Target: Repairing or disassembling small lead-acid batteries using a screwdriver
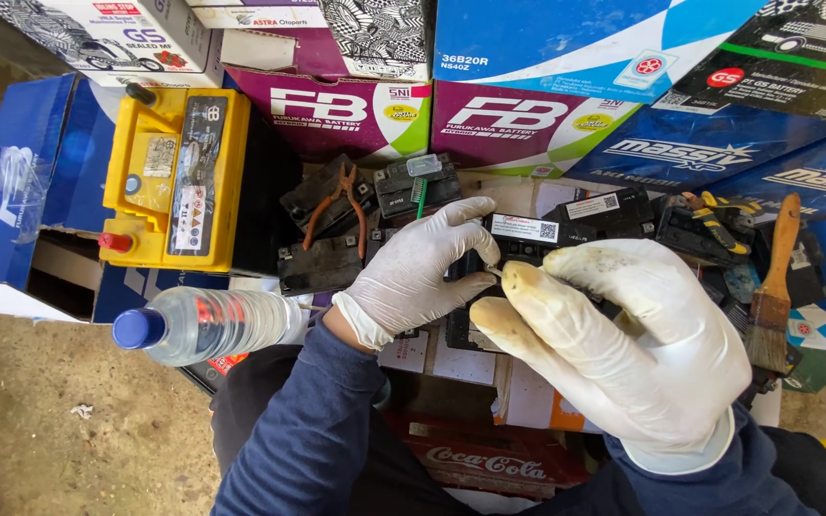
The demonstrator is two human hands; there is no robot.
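Note:
Both of my hands wear white gloves and meet over a small black battery [539, 235] with a white label. My left hand [415, 275] curls its fingers over the battery's left end. My right hand [635, 342] is closer to the camera and hides most of the battery's body. Its thumb and forefinger pinch toward my left thumb. A tiny pale piece [493, 272] shows where the fingertips meet. What it is cannot be made out.
Several other small black batteries [322, 263] lie around, with orange-handled pliers [341, 205] on them. A yellow-topped battery [176, 177] sits in a blue box on the left. A blue-capped clear bottle [207, 325] lies near my left arm, a paintbrush [774, 296] on the right. Battery cartons [518, 119] line the back.

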